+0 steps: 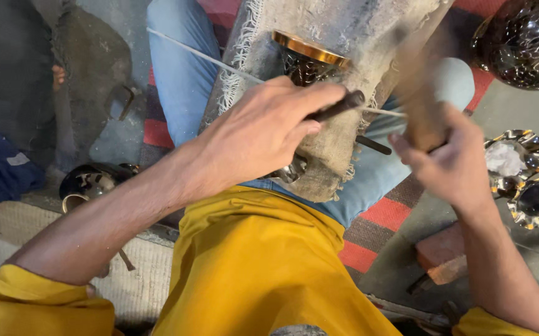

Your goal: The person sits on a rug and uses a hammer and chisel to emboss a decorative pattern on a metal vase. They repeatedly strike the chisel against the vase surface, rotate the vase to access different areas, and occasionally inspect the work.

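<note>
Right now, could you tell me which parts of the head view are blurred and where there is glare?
In the head view, the right hand and its wooden mallet are smeared by motion blur; the left hand with its dark punch is sharp; glare flecks the dark patterned vessel at upper right.

Your left hand (263, 134) pinches a thin dark metal punch (338, 106) against the gold-rimmed black patterned vessel (307, 62), which lies wrapped in coarse grey sacking (338, 31). Just right of the vessel, your right hand (450, 162) grips a blurred wooden mallet (420, 99).
</note>
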